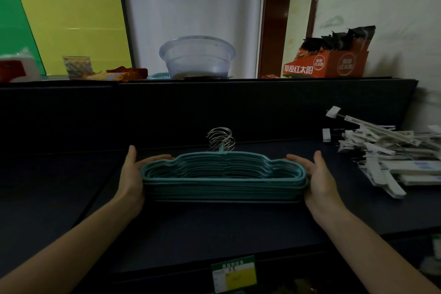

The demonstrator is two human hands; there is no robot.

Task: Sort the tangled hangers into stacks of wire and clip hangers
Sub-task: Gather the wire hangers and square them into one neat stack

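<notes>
A neat stack of teal coated wire hangers [224, 179] lies flat on the dark table [214, 229], its metal hooks [220, 139] bunched at the far side. My left hand [132, 174] presses against the stack's left end, thumb up, fingers curled along the far edge. My right hand [315, 175] cups the right end the same way. At the right lies a loose pile of white clip hangers [391, 157], apart from both hands.
A dark raised ledge runs behind the table. On it stand a clear plastic basin [196, 56], an orange snack box [327, 63], yellow and green boards [71, 28] and small packets. A green-yellow card [233, 273] sits at the table's near edge.
</notes>
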